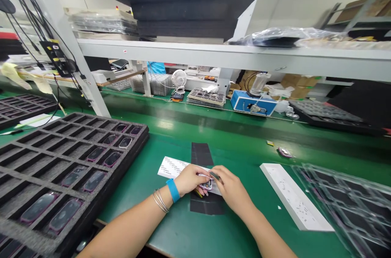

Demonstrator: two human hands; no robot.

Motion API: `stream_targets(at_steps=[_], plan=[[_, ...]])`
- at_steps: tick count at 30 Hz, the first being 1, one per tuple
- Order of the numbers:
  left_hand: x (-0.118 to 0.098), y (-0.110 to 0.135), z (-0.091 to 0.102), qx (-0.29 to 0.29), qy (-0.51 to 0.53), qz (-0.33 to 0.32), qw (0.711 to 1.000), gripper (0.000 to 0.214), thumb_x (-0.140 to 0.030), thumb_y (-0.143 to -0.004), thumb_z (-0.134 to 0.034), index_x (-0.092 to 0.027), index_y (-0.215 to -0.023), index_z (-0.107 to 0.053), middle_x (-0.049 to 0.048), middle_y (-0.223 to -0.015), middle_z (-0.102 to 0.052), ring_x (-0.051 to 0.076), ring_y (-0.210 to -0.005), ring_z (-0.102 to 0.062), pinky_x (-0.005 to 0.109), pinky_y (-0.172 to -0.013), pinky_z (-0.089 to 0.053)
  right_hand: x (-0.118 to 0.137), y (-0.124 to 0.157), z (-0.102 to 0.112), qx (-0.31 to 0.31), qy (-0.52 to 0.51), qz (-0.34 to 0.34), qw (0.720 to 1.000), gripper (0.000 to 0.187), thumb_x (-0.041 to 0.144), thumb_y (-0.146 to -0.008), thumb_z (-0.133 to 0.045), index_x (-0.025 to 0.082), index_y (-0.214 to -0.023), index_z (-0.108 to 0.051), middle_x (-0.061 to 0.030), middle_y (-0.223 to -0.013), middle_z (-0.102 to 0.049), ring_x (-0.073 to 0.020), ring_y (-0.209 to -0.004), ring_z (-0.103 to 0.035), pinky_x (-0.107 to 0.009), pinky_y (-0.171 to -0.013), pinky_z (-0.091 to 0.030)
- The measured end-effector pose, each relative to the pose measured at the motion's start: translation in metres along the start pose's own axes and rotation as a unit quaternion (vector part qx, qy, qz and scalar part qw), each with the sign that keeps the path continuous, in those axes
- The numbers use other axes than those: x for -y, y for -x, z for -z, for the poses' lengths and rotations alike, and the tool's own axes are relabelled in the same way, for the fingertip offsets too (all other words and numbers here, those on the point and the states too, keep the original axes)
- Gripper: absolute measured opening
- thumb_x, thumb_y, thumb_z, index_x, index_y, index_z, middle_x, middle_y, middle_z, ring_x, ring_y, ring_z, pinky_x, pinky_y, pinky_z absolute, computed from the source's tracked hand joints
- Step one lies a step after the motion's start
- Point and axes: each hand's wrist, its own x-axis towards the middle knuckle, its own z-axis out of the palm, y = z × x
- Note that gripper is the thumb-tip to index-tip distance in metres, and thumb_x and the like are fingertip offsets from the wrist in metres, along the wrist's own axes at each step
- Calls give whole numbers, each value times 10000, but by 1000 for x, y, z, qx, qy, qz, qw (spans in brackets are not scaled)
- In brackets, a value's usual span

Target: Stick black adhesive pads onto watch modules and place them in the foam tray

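Note:
My left hand (188, 179), with a blue band and metal bangles at the wrist, is closed around a small purple-edged electronic device (207, 185). Its open inside faces up, with parts showing that are too small to name. My right hand (231, 186) pinches a thin dark grey piece (215, 176) just above the device's right side; its kind is unclear. Something yellow (199, 194) shows below my left fingers. Under both hands lie a printed white label sheet (171, 167) and a black strip (207, 205) on the green mat.
A black foam tray (120, 176) with several purple-framed devices stands at left. To the right are a white shallow tray (295, 197) with tiny bits, clear plastic trays (351, 193) and another purple device (284, 152). A shelf (195, 52) crosses above the bench.

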Motion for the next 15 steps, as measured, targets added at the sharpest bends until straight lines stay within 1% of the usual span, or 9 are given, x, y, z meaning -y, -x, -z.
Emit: stream_targets(at_steps=[2, 5, 7, 8, 9, 11, 13, 15], plan=[[1, -1, 0, -2, 3, 2, 1000, 350, -390, -592, -713, -80, -751, -673, 31, -520, -615, 117, -437, -601, 201, -431, -489, 2, 0, -2, 4, -1, -5, 1000, 273, 95, -806, -392, 207, -943, -599, -57, -982, -636, -174, -873, -634, -300, -751, -521], [0, -1, 1, -1, 10, 7, 1000, 389, -366, -592, -732, -79, -851, -687, 25, -546, -624, 122, -443, -611, 206, -434, -501, 5, -3, -1, -6, -11, -11, 1000, 238, 123, -839, -376, 207, -919, -585, -60, -963, -629, -169, -851, -631, -290, -739, -513], [-3, 0, 0, -5, 15, 15, 1000, 404, -338, -609, -739, -75, -911, -686, 28, -559, -632, 125, -447, -617, 206, -439, -506, 2, -6, 5, -32, -12, -20, 999, 213, 170, -868, -371, 202, -893, -580, -69, -933, -633, -176, -829, -633, -294, -728, -508], [-5, 1, 0, -11, 20, 20, 1000, 404, -319, -621, -741, -72, -935, -683, 33, -568, -639, 124, -452, -620, 205, -447, -511, -3, -7, 12, -54, -9, -35, 998, 210, 197, -878, -370, 196, -888, -579, -75, -914, -638, -180, -807, -636, -300, -723, -505], [-8, 2, 0, -18, 30, 23, 999, 398, -296, -631, -744, -70, -951, -681, 39, -584, -649, 124, -467, -627, 206, -465, -519, -10, -8, 22, -80, -2, -61, 995, 211, 221, -883, -370, 188, -893, -578, -81, -895, -644, -184, -780, -640, -307, -719, -503], [-13, 5, -1, -34, 63, 24, 997, 376, -242, -633, -756, -74, -961, -680, 55, -651, -676, 128, -525, -649, 212, -524, -543, -30, -4, 46, -137, 26, -145, 980, 214, 239, -876, -383, 168, -923, -580, -84, -853, -662, -185, -717, -648, -312, -701, -495], [-16, 6, -1, -39, 99, 28, 994, 361, -194, -619, -771, -86, -953, -683, 65, -734, -695, 140, -592, -670, 226, -578, -561, -54, 5, 75, -181, 71, -249, 949, 216, 214, -851, -407, 153, -941, -594, -82, -805, -679, -186, -686, -656, -303, -684, -482], [-17, 7, -1, -36, 117, 37, 992, 358, -168, -615, -776, -91, -951, -682, 68, -762, -701, 155, -624, -680, 239, -599, -571, -75, 19, 101, -197, 126, -344, 909, 216, 186, -823, -434, 144, -918, -623, -86, -756, -691, -201, -703, -662, -295, -680, -466]])
